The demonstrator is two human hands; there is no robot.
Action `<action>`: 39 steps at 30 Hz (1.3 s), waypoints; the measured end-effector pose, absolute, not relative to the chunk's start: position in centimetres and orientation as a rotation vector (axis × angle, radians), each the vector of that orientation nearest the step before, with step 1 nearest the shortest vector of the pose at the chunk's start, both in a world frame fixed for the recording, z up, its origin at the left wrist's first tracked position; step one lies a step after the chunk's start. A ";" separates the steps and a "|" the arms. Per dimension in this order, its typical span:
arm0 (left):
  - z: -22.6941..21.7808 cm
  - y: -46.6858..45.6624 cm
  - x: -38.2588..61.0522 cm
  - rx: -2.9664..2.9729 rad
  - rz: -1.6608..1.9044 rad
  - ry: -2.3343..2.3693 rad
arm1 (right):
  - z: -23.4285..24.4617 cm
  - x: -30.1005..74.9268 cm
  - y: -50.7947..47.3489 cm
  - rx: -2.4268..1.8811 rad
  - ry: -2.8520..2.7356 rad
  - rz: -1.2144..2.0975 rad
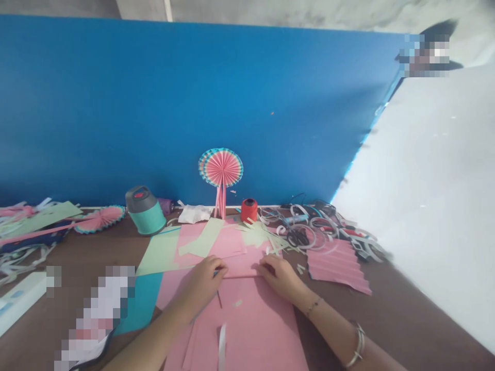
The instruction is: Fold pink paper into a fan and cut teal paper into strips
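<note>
Between my hands a folded strip of pink paper [243, 270] lies over larger pink sheets [263, 319]. My left hand [207, 273] pinches the strip's left end, fingertips curled together. At the opposite end, my right hand [280, 275] grips the paper with thumb and fingers closed. A thin dark line shows just below the left fingers; I cannot make out what it is. Pale green sheets [162, 255] and a blue sheet [142, 299] lie under and to the left of the pink paper. A narrow white strip [221, 342] rests nearer to me.
A round pleated paper fan [221, 167] stands against the blue partition [154, 103]. Behind the sheets are a teal lidded container [146, 214] and a red round object [249, 210]. Pleated pink paper [338, 264] and tangled strips [309, 232] lie right; another fan [101, 219] lies left.
</note>
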State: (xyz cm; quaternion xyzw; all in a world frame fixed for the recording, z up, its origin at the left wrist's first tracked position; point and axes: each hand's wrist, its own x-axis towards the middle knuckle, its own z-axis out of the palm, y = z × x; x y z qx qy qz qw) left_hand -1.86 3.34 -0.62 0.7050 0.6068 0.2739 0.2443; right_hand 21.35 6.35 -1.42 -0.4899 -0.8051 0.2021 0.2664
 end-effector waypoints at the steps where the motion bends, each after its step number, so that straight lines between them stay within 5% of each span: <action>1: -0.5 3.3 -1.8 1.930 0.742 1.658 | -1.4 21.3 6.4 -1.341 -2.172 0.544; 39: 0.2 3.2 -1.7 2.221 0.624 1.648 | -1.6 21.0 6.5 -1.446 -2.208 0.464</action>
